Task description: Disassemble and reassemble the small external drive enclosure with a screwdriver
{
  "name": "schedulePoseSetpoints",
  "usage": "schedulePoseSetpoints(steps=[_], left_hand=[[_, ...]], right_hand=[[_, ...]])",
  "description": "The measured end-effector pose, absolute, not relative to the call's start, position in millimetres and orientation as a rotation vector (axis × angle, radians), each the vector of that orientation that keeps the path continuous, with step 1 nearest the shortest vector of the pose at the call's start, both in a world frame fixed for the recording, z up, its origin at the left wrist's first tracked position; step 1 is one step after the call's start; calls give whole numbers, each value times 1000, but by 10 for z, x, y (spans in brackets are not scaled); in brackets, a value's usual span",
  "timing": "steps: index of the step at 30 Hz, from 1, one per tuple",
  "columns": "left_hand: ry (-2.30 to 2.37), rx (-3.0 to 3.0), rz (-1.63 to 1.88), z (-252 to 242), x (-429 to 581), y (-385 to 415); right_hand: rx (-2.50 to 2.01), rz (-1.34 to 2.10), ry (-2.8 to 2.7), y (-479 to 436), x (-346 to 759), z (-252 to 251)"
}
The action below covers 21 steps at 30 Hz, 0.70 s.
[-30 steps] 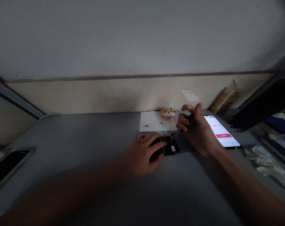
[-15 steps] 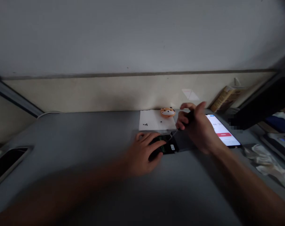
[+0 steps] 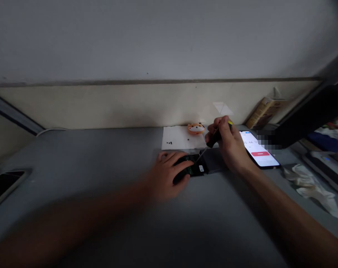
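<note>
My left hand [image 3: 169, 169] rests over a dark opened phone [image 3: 198, 170], holding it down on the grey tabletop [image 3: 102, 149]. A green circuit board and a small white label show on the phone, and my fingers hide its left part. My right hand [image 3: 227, 145] grips a small black-handled screwdriver [image 3: 213, 140] with a yellow end. Its thin shaft slants down, and the tip [image 3: 199, 154] is at the phone's upper edge. Whether the tip touches the phone is hard to tell.
A white paper sheet [image 3: 180, 137] with several small black screws [image 3: 169, 143] lies behind the phone. An orange animal-shaped figure [image 3: 196, 128] sits on it. A lit smartphone [image 3: 258, 149] lies to the right, near a crumpled cloth [image 3: 311, 186].
My right hand has turned, tilting the screwdriver more upright and showing its yellow end. The whole scene sits slightly higher in the view. My left hand stays on the phone.
</note>
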<state>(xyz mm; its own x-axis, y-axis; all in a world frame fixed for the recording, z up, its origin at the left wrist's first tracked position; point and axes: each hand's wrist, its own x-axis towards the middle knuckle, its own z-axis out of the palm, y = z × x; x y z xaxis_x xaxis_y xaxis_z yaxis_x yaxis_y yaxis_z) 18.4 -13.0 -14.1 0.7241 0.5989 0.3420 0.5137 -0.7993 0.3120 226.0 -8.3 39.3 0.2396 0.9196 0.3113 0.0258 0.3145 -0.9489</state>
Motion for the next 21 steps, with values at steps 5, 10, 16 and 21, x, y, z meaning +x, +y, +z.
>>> schedulePoseSetpoints(steps=[5,10,16,21], left_hand=[[903,2734,637,-138,183,-129],[881,2739,646,-137,173,-131],[879,2694,772,-114,167,-152],[1083,2426,1006,-94,160,-111]], right_hand=[[-1201,518,-1312,-112,2286,407],[-1212,337,-1156,-41,2391,350],[-1381,340,-1249,-40,2379,269],[-1351,376,-1240,-30,2369,254]])
